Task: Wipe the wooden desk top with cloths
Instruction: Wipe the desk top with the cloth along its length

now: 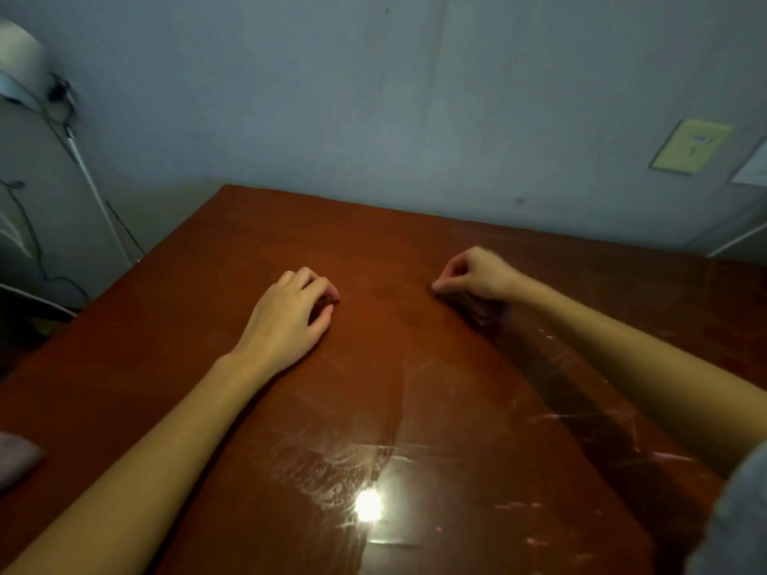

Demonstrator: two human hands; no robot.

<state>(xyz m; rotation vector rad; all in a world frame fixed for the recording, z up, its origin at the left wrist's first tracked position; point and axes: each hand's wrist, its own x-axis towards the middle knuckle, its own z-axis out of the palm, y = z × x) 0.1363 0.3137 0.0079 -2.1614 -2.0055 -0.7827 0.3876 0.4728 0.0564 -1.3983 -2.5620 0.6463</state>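
Both bare forearms reach forward, well apart. The left hand [290, 315] lies palm down, fingers bent, tips on the tabletop [436, 408]. The right hand [477, 276] is arched, knuckles raised, thumb and fingertips drawn together at the surface. Whether either grips anything cannot be told.
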